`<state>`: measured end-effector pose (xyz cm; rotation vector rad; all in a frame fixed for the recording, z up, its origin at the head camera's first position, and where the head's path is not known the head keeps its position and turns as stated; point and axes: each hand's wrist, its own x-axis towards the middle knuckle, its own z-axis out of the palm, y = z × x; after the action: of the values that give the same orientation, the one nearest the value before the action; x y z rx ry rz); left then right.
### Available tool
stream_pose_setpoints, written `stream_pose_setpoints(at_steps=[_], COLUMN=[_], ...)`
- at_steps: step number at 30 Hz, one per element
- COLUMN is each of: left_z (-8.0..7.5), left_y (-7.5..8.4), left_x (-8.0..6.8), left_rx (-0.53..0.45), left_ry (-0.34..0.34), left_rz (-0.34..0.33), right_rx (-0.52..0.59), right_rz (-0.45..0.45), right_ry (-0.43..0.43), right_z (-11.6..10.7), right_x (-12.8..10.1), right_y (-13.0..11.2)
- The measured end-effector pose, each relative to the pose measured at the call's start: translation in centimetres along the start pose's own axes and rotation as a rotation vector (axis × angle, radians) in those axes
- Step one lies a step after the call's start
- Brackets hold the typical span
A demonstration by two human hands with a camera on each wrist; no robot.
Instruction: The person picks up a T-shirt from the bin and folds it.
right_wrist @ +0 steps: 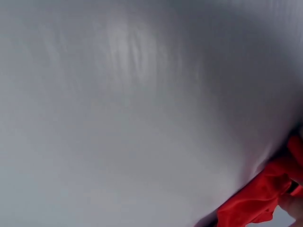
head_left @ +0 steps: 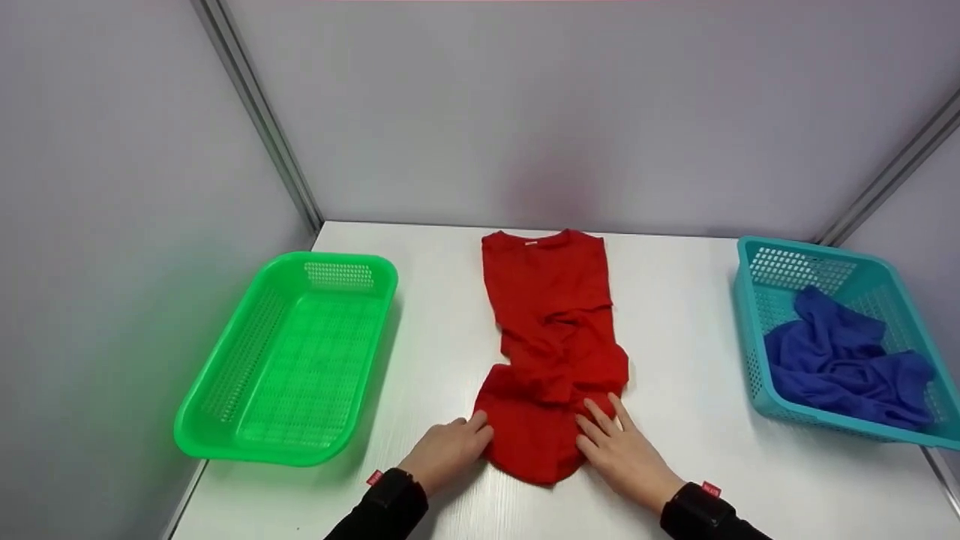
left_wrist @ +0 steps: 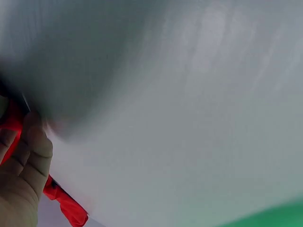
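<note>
A red T-shirt (head_left: pixel 546 274) lies lengthwise on the white table, neckline at the far end and small light label at the collar. Its sides are folded in, and its middle is bunched and wrinkled. My left hand (head_left: pixel 448 454) touches the near left edge of the cloth, fingers loosely bent; the left wrist view shows its fingers (left_wrist: pixel 35 146) beside the red fabric. On the near right part of the shirt rests my right hand (head_left: pixel 626 457), fingers spread over the cloth. Only a sliver of that hand shows in the right wrist view, beside red folds (right_wrist: pixel 255 198).
A green plastic basket (head_left: pixel 386 289) with nothing in it stands on the left of the table (head_left: pixel 442 300). To the right, a teal basket (head_left: pixel 750 360) holds a crumpled blue cloth (head_left: pixel 840 360). Grey-white walls (head_left: pixel 450 112) enclose the back and sides.
</note>
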<state>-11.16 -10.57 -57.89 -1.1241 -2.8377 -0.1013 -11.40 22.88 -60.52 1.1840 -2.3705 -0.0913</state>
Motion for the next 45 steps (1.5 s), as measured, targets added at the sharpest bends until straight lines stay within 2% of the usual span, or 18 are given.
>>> stream_pose_setpoints(at_steps=[2, 3, 5, 7, 9, 11, 15, 17, 20, 23, 25, 28, 31, 33, 36, 39, 45], left_z=[-0.4, -0.6, -1.0, -1.3, -1.7, -2.1, -2.8, -3.1, -3.6, -4.3, -4.8, -5.7, -6.4, -6.8, -7.1, -7.2, -7.5], left_y=[0.2, 0.3, 0.4, 0.6, 0.6, 0.6, 0.4, 0.2, -0.1, -0.2, -0.1, 0.2, 0.4, 0.5, 0.5, 0.5, 0.5], left_x=[0.2, 0.3, 0.6, 0.9, 1.4, 1.7, 2.3, 2.5, 2.8, 3.0, 3.1, 3.2, 3.2, 3.3, 3.3, 3.2, 3.1], left_rx=[-0.184, -0.279, -0.448, -0.539, -0.529, -0.484, -0.312, -0.241, -0.181, -0.202, -0.269, -0.458, -0.658, -0.740, -0.783, -0.783, -0.758], left_ry=[-0.010, 0.012, 0.093, 0.205, 0.320, 0.395, 0.465, 0.501, 0.588, 0.648, 0.651, 0.605, 0.555, 0.534, 0.523, 0.528, 0.551], left_rz=[-0.096, -0.137, -0.203, -0.225, -0.189, -0.135, 0.031, 0.080, 0.080, 0.030, -0.004, -0.066, -0.127, -0.162, -0.177, -0.167, -0.160], right_rx=[0.019, 0.041, 0.097, 0.146, 0.173, 0.180, 0.196, 0.203, 0.200, 0.194, 0.189, 0.221, 0.272, 0.277, 0.226, 0.162, 0.103], right_rz=[0.041, 0.074, 0.153, 0.228, 0.280, 0.298, 0.259, 0.227, 0.184, 0.168, 0.181, 0.226, 0.245, 0.221, 0.143, 0.068, -0.050], right_ry=[0.054, 0.078, 0.123, 0.148, 0.152, 0.153, 0.183, 0.216, 0.263, 0.308, 0.335, 0.358, 0.322, 0.272, 0.198, 0.186, 0.368], right_z=[-0.1, -0.1, -0.3, -0.6, -0.9, -1.2, -1.9, -2.3, -3.0, -4.0, -4.7, -5.8, -6.6, -7.0, -7.1, -7.1, -7.2], right_x=[0.2, 0.2, 0.6, 1.0, 1.5, 1.9, 2.4, 2.5, 2.5, 2.5, 2.5, 2.4, 2.6, 2.7, 2.9, 2.8, 2.8], right_y=[0.1, 0.1, 0.2, 0.3, 0.5, 0.7, 1.5, 2.1, 3.1, 4.2, 5.0, 5.8, 6.3, 6.4, 6.5, 6.6, 7.3])
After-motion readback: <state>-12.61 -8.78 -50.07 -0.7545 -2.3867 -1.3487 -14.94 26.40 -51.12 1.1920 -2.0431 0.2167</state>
